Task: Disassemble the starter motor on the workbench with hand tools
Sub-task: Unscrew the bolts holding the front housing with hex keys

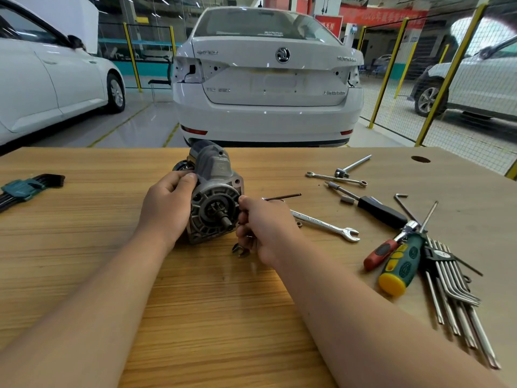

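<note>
The grey starter motor (214, 191) lies on the wooden workbench (195, 289), its round drive end with the pinion shaft facing me. My left hand (167, 203) grips the motor's left side, thumb on top of the housing. My right hand (263, 228) is closed on a small wrench (240, 251) at the motor's right flange; only the wrench's open jaw shows below the fingers. A thin dark hex key (282, 196) sticks out to the right just behind that hand; whether the hand holds it is unclear.
Right of the motor lie a combination wrench (327, 226), a second wrench (335, 179), a T-handle socket driver (352, 165), a black-handled driver (380, 211), red (383, 252) and green-yellow screwdrivers (400, 264) and a hex key set (450, 281). Another key set (25, 190) lies far left.
</note>
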Motion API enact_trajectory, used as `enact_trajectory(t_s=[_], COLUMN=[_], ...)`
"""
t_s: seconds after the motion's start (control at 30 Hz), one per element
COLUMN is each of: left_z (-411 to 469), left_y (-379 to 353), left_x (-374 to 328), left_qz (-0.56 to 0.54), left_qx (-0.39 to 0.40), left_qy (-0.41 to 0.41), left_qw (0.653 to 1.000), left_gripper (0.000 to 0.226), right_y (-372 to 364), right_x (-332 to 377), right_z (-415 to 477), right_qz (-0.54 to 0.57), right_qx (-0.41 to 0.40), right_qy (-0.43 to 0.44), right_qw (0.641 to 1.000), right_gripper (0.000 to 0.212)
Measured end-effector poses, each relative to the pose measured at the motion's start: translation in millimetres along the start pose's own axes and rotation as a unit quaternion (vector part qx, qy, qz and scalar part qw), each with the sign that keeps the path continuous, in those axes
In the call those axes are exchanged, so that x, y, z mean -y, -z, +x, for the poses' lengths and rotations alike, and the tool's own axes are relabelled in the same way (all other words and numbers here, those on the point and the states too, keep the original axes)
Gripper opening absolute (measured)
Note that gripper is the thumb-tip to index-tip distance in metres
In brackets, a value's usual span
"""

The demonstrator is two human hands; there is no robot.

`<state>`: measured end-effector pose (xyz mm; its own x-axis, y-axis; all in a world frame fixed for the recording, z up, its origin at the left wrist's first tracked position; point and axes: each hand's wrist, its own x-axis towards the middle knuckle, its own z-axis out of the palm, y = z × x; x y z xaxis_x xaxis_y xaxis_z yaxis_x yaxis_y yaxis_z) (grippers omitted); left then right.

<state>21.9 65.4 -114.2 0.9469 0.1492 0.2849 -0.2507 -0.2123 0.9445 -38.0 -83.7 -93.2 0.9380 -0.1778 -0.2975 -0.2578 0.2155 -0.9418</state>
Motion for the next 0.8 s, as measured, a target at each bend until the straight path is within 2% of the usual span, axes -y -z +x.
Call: enact_trajectory(t_s=[0.3,0.4,0.5,0.57,0.67,0.8], left_z=[-4.1,-8.4,-11.7,-12.0,-10.6,-11.6], left_y=[2.8,4.4,5.9,6.1,6.5,6.7], left_x=[-5.5,-8.1,-10.4,-10.7,-9.3,-9.5], left_qz=[0.075,0.09,0.11,0.124,0.132,0.131], left_qx=[0.015,0.042,0.062,0.059,0.051,0.044], left_qy=[-0.047,-0.092,-0.12,-0.129,-0.137,-0.133], left_qw=[0.996,0.991,0.985,0.982,0.98,0.981], left_gripper=[0.018,0.015,0.031,0.039,0.054,0.064], right_y=[5.6,7.5,9.6,11.0,13.0,18.4], right_x=[1.0,1.0,1.0,0.8,-0.2,2.2], right_z=[1.5,3.0,4.2,4.9,6.5,8.3], right_qz=[-0.118,-0.098,-0.032,-0.027,-0.111,-0.3], right_qx=[-0.026,-0.035,-0.021,-0.016,-0.027,-0.05], right_qy=[0.115,0.118,0.082,0.074,0.102,0.186], right_qw=[0.986,0.987,0.996,0.997,0.988,0.934], right_gripper=[0.024,0.023,0.024,0.026,0.027,0.031])
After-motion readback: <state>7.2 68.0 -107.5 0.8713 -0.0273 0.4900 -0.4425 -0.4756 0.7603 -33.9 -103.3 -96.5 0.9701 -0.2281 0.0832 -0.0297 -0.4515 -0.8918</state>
